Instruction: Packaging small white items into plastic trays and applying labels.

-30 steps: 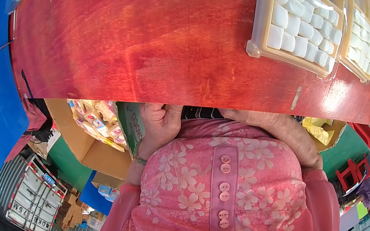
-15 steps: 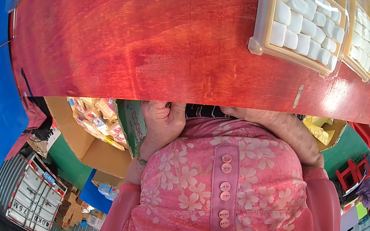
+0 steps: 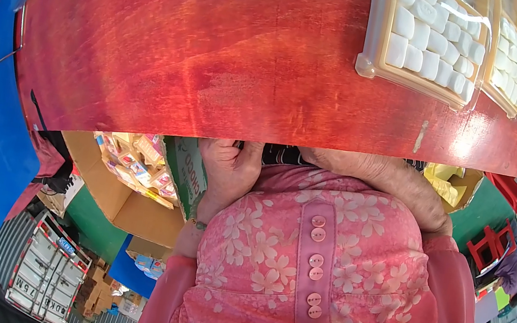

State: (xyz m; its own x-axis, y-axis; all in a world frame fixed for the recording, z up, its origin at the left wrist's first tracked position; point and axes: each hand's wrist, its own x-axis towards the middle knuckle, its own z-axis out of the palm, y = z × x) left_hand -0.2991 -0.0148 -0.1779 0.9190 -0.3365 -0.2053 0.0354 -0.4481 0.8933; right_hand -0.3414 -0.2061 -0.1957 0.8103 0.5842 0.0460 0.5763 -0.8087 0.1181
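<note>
My left hand (image 3: 231,163) is at the near edge of the red tabletop (image 3: 175,49), beside a green printed carton flap (image 3: 188,168). Its thumb and bent fingers look closed, but the fingertips are under the edge, and anything in them is hidden. A band circles that wrist. My right hand (image 3: 332,160) reaches in from the right under the same edge, in front of my pink flowered top (image 3: 258,255). Its fingers are out of sight beneath the table. Between the hands shows dark striped cloth (image 3: 283,155).
Clear-lidded trays of white marshmallow-like pieces (image 3: 433,44) line the table's far right. Below its edge are a cardboard box (image 3: 143,218) of small colourful packets (image 3: 140,167) at left and a box of yellow wrapping (image 3: 445,186) at right. Red stools (image 3: 490,246) stand further right.
The view has shifted slightly, so the trays appear a little further right and lower. Both hands stay at the table edge; the right hand shows slightly further left.
</note>
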